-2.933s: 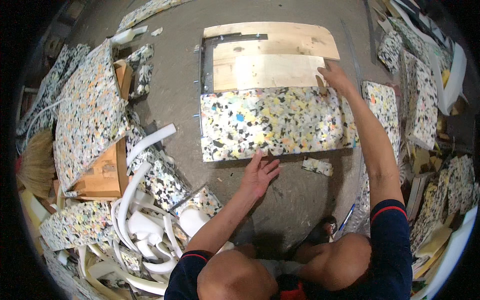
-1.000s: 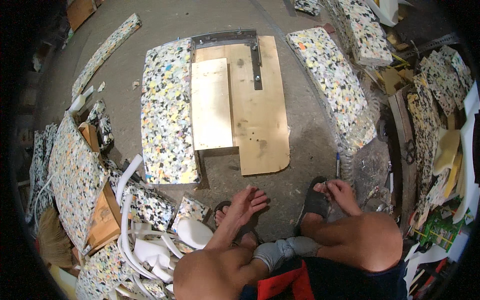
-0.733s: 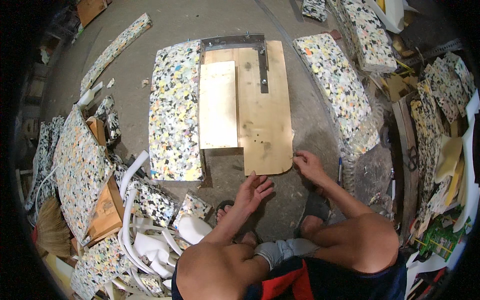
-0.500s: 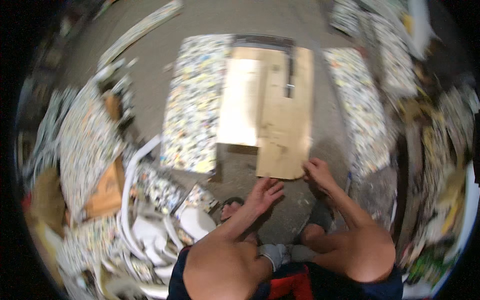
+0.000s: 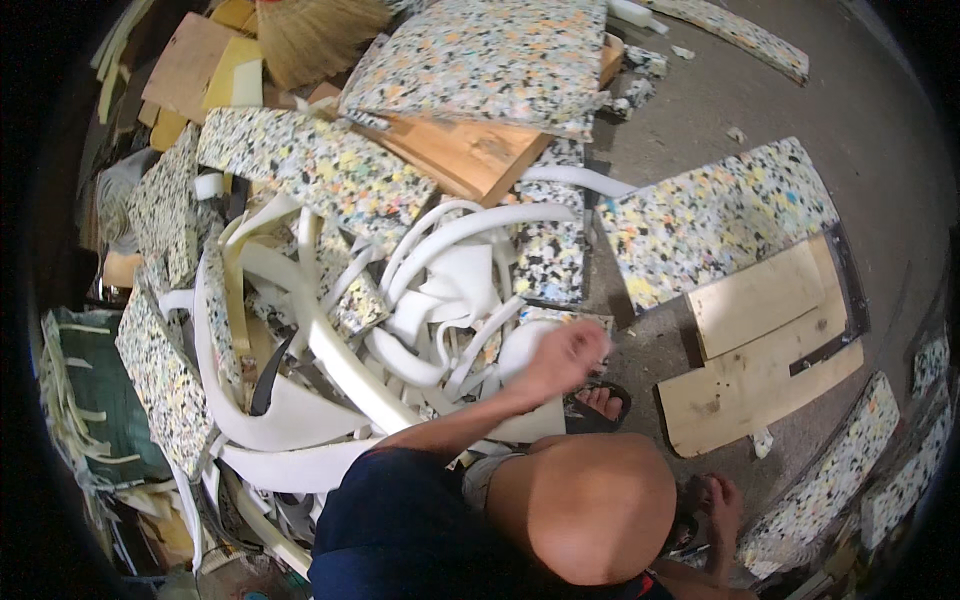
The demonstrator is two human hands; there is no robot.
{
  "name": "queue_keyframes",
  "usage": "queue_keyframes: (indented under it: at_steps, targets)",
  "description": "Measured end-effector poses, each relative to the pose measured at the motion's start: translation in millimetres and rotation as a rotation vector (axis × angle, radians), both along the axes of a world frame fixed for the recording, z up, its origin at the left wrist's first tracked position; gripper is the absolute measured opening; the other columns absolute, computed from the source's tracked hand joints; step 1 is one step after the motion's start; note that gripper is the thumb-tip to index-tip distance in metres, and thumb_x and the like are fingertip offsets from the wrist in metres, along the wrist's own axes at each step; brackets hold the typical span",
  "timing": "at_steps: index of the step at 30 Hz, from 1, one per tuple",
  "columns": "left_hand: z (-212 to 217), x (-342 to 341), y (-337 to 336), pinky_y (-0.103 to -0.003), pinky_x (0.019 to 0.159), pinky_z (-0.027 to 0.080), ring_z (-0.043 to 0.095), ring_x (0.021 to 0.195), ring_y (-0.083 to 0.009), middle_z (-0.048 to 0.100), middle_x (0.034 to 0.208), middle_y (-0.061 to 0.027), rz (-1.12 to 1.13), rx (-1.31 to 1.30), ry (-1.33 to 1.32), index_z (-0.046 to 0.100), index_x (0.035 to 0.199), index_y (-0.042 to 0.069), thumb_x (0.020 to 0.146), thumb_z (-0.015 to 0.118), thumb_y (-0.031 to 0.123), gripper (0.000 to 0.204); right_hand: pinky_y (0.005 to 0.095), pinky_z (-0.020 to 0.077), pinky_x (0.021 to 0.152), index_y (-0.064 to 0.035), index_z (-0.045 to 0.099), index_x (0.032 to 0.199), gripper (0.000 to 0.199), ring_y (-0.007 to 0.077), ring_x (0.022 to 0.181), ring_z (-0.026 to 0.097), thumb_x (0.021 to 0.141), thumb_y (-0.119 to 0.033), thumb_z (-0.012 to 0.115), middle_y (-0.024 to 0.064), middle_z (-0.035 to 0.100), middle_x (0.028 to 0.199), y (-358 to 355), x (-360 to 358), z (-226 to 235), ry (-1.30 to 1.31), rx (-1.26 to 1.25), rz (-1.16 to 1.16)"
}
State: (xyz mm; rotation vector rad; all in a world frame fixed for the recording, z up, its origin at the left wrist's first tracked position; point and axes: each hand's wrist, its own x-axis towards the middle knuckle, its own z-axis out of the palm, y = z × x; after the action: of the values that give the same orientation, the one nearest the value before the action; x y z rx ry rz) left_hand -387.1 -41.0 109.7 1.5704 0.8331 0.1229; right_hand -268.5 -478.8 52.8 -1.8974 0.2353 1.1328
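Pale spotted board, black bracket at end — right of left hand, clear of right hand; whether fingers grip — can't tell.

turned my head left: white foam offcuts now mid-view, wooden board out right. my left hand went from the board's near edge to above the offcuts; right hand left its corner, now low past my left knee.

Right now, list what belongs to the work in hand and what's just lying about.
Probably the work: wooden boards; black metal bracket; speckled foam panel by the boards.
Apparently lying about: straw broom; white foam offcuts; speckled strip, upper right.
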Motion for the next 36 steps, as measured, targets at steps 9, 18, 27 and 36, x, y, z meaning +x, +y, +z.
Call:
queue_keyframes:
  at_steps: [9,18,27,36]
  targets:
    - [80,-132,302,-0.045,0.095,0.048,0.057,0.118,-0.0355,0.053,0.136,-0.026,1.093,0.749,0.172,0.046,0.138,-0.012,0.081,0.084,0.038,0.085,0.0304,0.0517,0.061,0.0024,0.056,0.133,0.051,0.0131,0.073,0.061,0.1,-0.035,0.068,0.0063,0.065,0.095,-47,100,58,-0.326,-0.149,0.106]
    - [135,-101,334,-0.042,0.08,0.059,0.071,0.092,-0.0274,0.071,0.105,-0.014,1.108,0.163,-0.422,0.063,0.119,-0.003,0.086,0.082,0.019,0.044,0.0307,0.0465,0.058,0.0095,0.057,0.128,0.043,0.0133,0.069,0.058,0.102,-0.024,0.064,0.0073,0.063,0.085,-11,130,120,-0.395,-0.159,0.248]
    - [193,-38,289,-0.042,0.084,0.057,0.07,0.099,-0.0213,0.072,0.116,-0.0082,0.775,-0.009,-0.822,0.062,0.129,0.005,0.098,0.072,0.032,0.042,0.0369,0.0546,0.072,0.0059,0.065,0.113,0.029,0.0231,0.082,0.069,0.095,-0.017,0.068,0.0189,0.07,0.096,84,144,165,-0.705,-0.074,0.609]
    - [138,8,164,-0.045,0.098,0.054,0.065,0.115,-0.0232,0.066,0.129,-0.008,0.542,-0.336,-0.782,0.055,0.135,0.004,0.103,0.064,0.023,0.038,0.0417,0.0574,0.082,0.0067,0.057,0.131,0.068,0.0334,0.097,0.071,0.089,-0.042,0.079,0.0266,0.068,0.114,261,110,181,-0.629,0.412,0.694]
